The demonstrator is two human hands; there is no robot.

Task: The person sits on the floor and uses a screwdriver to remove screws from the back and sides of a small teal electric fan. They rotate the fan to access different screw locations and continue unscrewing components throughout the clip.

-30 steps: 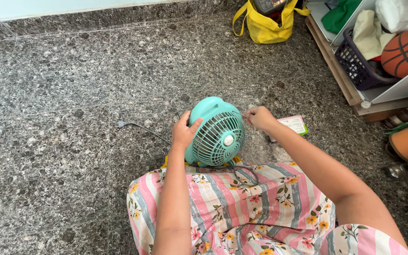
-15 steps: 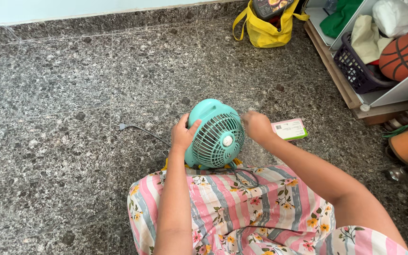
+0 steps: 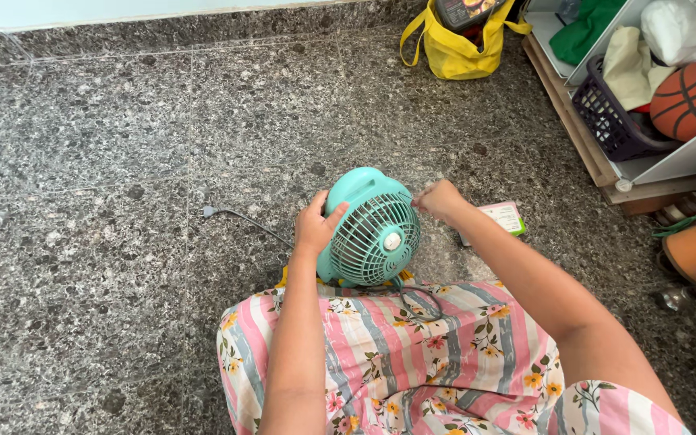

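We find a small teal fan standing upright on the granite floor, just in front of the person's lap, which is covered in striped floral cloth. Its round grille faces back toward the person and slightly to the right of the fan; its axle runs roughly level, from the domed rear housing to the white hub at the grille's centre. The fan's base is hidden behind the cloth.

The left hand grasps the fan's left rim, thumb on the front edge, fingers wrapped behind the housing and out of sight. The right hand is clenched at the fan's upper right edge, pinching something thin against the grille; the item is too small and blurred to identify.

A dark cord loops from under the fan across the cloth. A grey cable lies on the floor to the fan's left, its near end hidden by the left hand. A pink and green box lies right of the fan, partly covered by the right forearm. A yellow bag, far beyond the fan, is cut off by the top edge.
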